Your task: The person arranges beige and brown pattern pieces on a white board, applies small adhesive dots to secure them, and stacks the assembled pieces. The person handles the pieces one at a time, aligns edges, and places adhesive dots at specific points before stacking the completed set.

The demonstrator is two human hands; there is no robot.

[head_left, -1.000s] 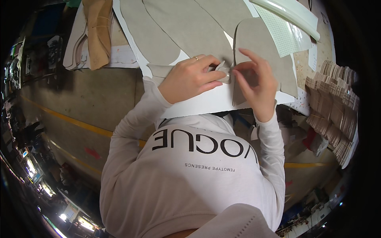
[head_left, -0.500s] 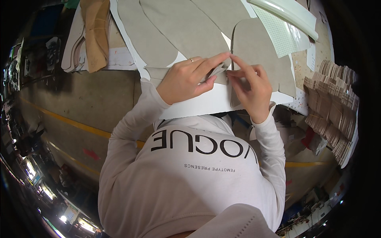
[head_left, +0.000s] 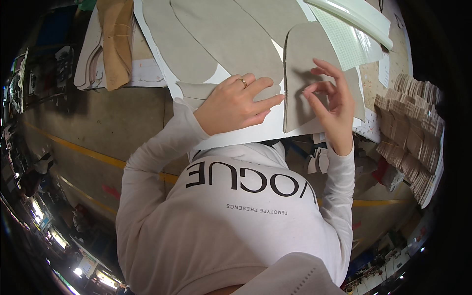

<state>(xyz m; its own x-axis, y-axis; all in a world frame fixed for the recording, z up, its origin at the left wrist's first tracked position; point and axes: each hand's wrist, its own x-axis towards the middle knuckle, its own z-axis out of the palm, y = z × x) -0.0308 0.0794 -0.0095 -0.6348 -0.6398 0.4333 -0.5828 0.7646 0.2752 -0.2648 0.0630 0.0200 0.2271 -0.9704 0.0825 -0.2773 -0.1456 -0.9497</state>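
Just left of the flat, round-topped, grey leather-like panel (head_left: 301, 51), the loosely spread left hand (head_left: 235, 104) lies across a narrow, grey, leather-like strip (head_left: 195, 90), probably steadying it; over the panel, the right hand (head_left: 337, 101) curls, its grip unclear.

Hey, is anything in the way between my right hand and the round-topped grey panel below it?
Nothing visible: your right hand seems to hover over the round-topped grey panel, shadowing it. Your left hand reaches only to about the panel's left edge.
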